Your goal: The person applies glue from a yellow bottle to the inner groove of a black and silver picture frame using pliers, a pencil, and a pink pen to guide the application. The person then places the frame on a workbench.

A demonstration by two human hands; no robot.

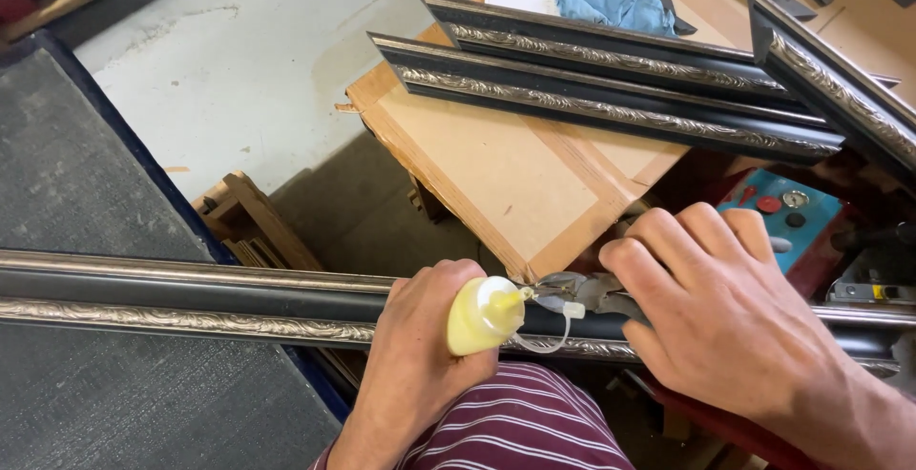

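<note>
My left hand (415, 346) grips a small yellow squeeze bottle (482, 315) with a white nozzle and a loose cap on a strap. My right hand (711, 303) holds metal pliers (577, 291), whose jaws meet the bottle's tip. Both hands hover over a long black and silver ornate frame moulding (191, 298) that runs left to right across my lap.
Several more ornate moulding pieces (611, 98) lie on a brown board table (477, 174). A blue cloth (620, 2) sits at the back. A grey carpeted surface (86, 184) is at left, concrete floor (248, 50) beyond. A teal box with red parts (792, 217) is at right.
</note>
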